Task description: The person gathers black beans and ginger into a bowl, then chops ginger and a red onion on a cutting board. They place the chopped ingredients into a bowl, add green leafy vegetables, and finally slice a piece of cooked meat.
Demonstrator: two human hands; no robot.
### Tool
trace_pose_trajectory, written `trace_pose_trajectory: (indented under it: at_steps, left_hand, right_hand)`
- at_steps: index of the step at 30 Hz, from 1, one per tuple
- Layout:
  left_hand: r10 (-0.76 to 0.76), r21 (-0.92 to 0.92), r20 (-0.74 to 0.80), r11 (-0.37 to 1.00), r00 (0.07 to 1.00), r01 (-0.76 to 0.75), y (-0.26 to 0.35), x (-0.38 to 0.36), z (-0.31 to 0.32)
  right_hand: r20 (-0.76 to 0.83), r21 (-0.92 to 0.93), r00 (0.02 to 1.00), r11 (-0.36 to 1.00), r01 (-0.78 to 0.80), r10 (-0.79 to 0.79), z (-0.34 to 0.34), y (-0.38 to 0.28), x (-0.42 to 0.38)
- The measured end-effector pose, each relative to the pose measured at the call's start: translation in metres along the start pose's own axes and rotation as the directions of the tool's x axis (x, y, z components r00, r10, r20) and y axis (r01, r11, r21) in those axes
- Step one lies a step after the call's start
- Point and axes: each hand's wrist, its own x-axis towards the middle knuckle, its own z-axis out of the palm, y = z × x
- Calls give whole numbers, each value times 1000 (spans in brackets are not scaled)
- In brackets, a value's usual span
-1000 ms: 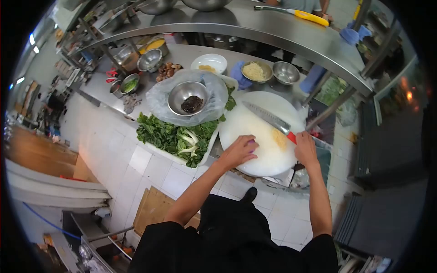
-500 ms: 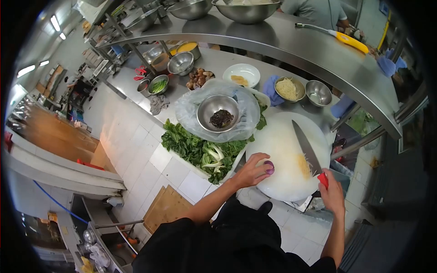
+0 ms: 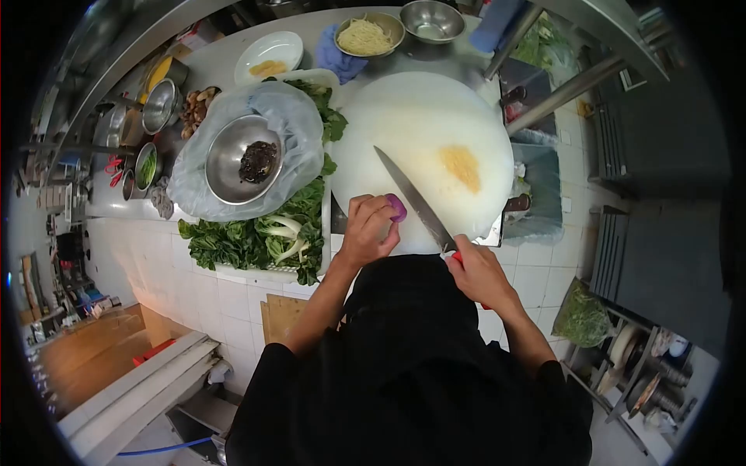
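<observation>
My left hand (image 3: pixel 371 229) pinches a small purple shallot (image 3: pixel 396 208) at the near left edge of the round white cutting board (image 3: pixel 404 105). The fingers are closed around its side. My right hand (image 3: pixel 480 273) grips the red handle of a long kitchen knife (image 3: pixel 416 200). Its blade slants up and left across the board, with the tip beyond the shallot and a small gap between the two. To the right of the blade, a pile of finely chopped yellowish food (image 3: pixel 461 168) lies on the board.
Left of the board, a steel bowl (image 3: pixel 221 167) with dark pieces rests on plastic over a tray of leafy greens (image 3: pixel 225 247). Behind stand a white plate (image 3: pixel 291 46), a blue cloth (image 3: pixel 338 58), a bowl of pale strands (image 3: pixel 365 37) and a steel bowl (image 3: pixel 433 23).
The view has tilted down and turned right. My knife has moved from the right of the chopped pile to its left, closer to the shallot. My left hand still holds the shallot.
</observation>
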Motion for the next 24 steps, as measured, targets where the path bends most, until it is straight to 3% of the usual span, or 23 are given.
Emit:
trace_pose_trajectory:
  at_steps: [1, 6, 8, 13, 24]
  left_hand:
    - [2, -6, 11, 1000, 1000, -2, -1, 0, 1]
    - [-16, -38, 4, 999, 1000, 16, -3, 2, 4]
    - [-6, -59, -3, 998, 1000, 6, -4, 4, 6]
    - [21, -49, 77, 999, 997, -17, -4, 14, 1]
    - [4, -76, 59, 997, 998, 0, -9, 16, 3]
  right_hand:
    - [61, -110, 998, 994, -17, 24, 0, -2, 3]
    - [2, -136, 983, 973, 184, -186, -4, -13, 3]
    - [61, -354, 987, 921, 163, -152, -9, -26, -11]
    - [134, -374, 982, 911, 176, -135, -30, -36, -39]
    - [165, -364, 977, 913, 187, -134, -30, -35, -28]
